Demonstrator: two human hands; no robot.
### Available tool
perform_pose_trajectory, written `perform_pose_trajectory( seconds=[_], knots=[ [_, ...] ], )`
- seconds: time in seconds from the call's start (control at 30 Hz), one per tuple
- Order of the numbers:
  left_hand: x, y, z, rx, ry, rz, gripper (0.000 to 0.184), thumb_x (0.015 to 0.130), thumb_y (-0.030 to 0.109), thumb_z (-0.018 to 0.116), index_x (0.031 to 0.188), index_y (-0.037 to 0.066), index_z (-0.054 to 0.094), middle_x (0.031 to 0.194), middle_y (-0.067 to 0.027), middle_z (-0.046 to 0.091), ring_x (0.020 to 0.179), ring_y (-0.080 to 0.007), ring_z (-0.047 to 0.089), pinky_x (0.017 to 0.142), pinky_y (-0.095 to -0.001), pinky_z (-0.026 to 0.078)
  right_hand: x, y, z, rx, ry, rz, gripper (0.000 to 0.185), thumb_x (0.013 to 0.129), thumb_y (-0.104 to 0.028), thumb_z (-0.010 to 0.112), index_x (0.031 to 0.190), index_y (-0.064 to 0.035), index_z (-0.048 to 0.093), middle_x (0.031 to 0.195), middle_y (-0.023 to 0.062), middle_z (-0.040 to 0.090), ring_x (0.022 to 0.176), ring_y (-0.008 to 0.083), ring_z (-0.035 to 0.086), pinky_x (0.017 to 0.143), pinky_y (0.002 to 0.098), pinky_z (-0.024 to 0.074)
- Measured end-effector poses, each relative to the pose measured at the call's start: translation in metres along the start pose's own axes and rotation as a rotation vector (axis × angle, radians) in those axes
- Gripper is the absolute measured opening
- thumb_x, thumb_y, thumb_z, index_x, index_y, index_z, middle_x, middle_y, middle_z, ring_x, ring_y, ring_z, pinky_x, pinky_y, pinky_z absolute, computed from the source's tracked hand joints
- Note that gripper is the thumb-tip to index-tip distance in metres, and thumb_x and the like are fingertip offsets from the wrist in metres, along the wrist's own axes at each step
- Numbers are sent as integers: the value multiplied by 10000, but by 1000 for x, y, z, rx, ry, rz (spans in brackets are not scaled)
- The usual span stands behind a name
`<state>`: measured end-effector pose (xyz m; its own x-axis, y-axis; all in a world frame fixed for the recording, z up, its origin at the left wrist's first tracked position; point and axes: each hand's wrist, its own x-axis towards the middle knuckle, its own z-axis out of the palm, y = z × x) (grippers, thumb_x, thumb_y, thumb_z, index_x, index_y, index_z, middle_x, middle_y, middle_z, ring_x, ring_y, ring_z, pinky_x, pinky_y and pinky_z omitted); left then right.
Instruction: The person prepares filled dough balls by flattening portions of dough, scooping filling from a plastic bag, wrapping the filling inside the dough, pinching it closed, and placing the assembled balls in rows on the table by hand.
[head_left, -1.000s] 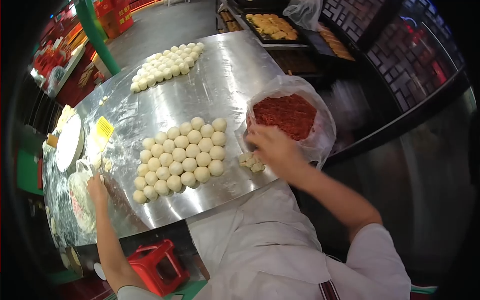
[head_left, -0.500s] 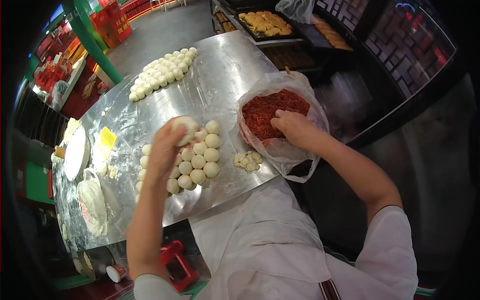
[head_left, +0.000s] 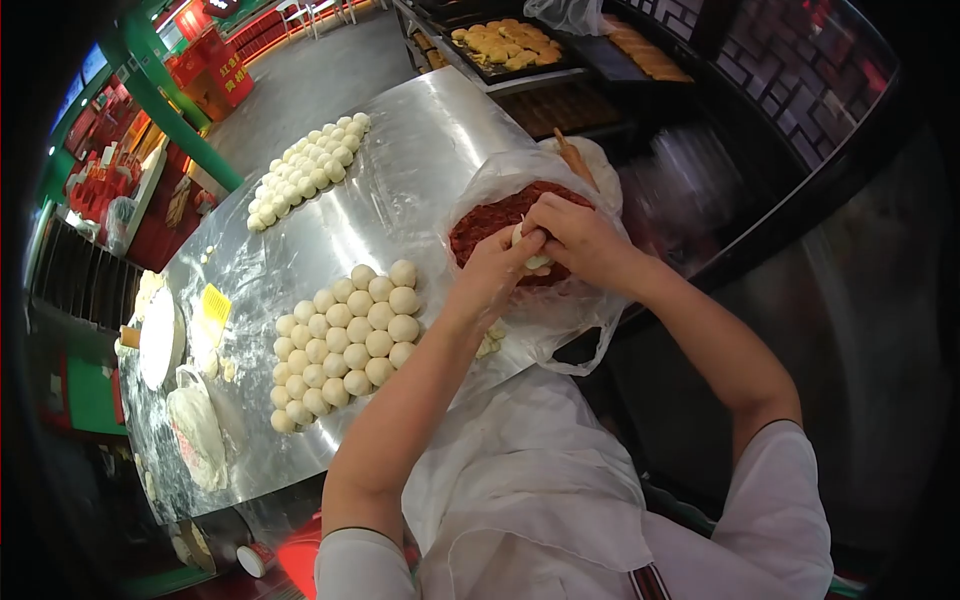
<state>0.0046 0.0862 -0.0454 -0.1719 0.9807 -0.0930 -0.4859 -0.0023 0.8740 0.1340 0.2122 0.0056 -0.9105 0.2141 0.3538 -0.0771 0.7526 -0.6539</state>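
Observation:
Both hands meet over a plastic bag (head_left: 560, 325) of red filling (head_left: 480, 228). My left hand (head_left: 495, 268) is closed round a pale piece of dough (head_left: 536, 262), which is partly hidden by the fingers. On its right side my right hand (head_left: 580, 238) pinches the edge of the same dough. Rows of round dough balls (head_left: 357, 330) sit on the metal table (head_left: 400, 220) to the left of my hands. Small dough scraps (head_left: 491, 340) lie below the bag, partly behind my left forearm.
More dough balls (head_left: 310, 170) stand at the table's far side. At the left are a yellow scraper (head_left: 215, 304), a white round board (head_left: 160, 338) and a plastic bag (head_left: 197, 430). Trays of baked goods (head_left: 506, 45) are beyond the table, and a rolling pin (head_left: 574, 158) lies behind the filling.
My left hand has carried the dough from above the dough balls to the filling bag. My right hand has come out of the filling and now grips the dough too.

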Motion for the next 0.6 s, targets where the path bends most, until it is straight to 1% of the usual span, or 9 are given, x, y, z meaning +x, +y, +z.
perform_pose_trajectory(
  seconds=[0.1, 0.17, 0.2, 0.27, 0.3, 0.37, 0.4, 0.47, 0.6],
  knots=[
    [5, -3, 0, -23, 29, 8, 236, 1038, 287, 594, 1145, 82, 643, 1087, 0, 657, 987, -109, 605, 873, -299, 480, 5, 6, -2, -9, -41, -87, 146, 860, -22, 648, 989, -20, 578, 997, 135, 574, 929, 350, 601, 811, 425, 477],
    [9, -12, -6, -22, 68, 19, 172, 1037, 226, 583, 1123, 88, 639, 1056, -6, 659, 957, -106, 607, 823, -294, 478, 9, 4, 0, 0, -182, 66, 196, 842, 17, 654, 1027, -6, 594, 1025, 119, 577, 961, 306, 607, 849, 378, 483],
    [11, -15, -10, -20, 68, 17, 172, 1037, 226, 583, 1123, 88, 639, 1056, -6, 659, 957, -106, 607, 823, -294, 478, 9, 2, 1, 2, -181, 66, 196, 842, 17, 654, 1027, -6, 594, 1025, 119, 577, 961, 306, 607, 849, 378, 483],
    [15, -21, -20, 84, 139, 99, 137, 1025, 145, 558, 1110, 62, 626, 1013, -24, 662, 900, -115, 617, 734, -279, 473, 9, -3, 2, -22, -188, 36, 220, 833, 42, 660, 1038, -4, 596, 1028, 117, 576, 973, 295, 611, 855, 375, 485],
    [15, -16, -18, 87, 140, 99, 137, 1025, 145, 558, 1110, 62, 626, 1013, -24, 662, 900, -115, 617, 734, -279, 473, 9, -7, 0, -20, -185, 35, 220, 833, 42, 660, 1038, -4, 596, 1028, 117, 576, 973, 295, 611, 855, 375, 485],
    [12, -7, -15, 31, 250, 140, 107, 989, 96, 564, 1031, 10, 613, 902, -69, 657, 723, -128, 602, 618, -262, 470, 10, -12, -2, 12, 33, 6, 246, 815, 49, 690, 1038, -5, 603, 1018, 116, 582, 968, 279, 623, 852, 372, 491],
    [8, -3, -13, 30, 255, 142, 107, 989, 96, 564, 1031, 10, 613, 902, -69, 657, 723, -128, 602, 618, -262, 470, 11, -10, -3, 14, 29, 3, 246, 815, 49, 690, 1038, -5, 603, 1018, 116, 582, 968, 279, 623, 852, 372, 491],
    [1, 2, -9, 59, 286, 67, 155, 997, 78, 525, 1107, -6, 595, 975, -82, 661, 843, -151, 635, 644, -267, 478, 12, -3, -8, 24, 42, -20, 221, 806, 24, 685, 1009, -2, 599, 1012, 140, 612, 938, 330, 624, 814, 402, 504],
    [2, -3, -14, -5, 276, 73, 198, 995, 64, 499, 1148, -26, 588, 1012, -110, 665, 855, -172, 641, 661, -279, 496, 11, -2, -7, -20, 71, -50, 180, 811, 27, 682, 970, 4, 602, 971, 143, 619, 908, 323, 627, 804, 392, 503]
  ],
)
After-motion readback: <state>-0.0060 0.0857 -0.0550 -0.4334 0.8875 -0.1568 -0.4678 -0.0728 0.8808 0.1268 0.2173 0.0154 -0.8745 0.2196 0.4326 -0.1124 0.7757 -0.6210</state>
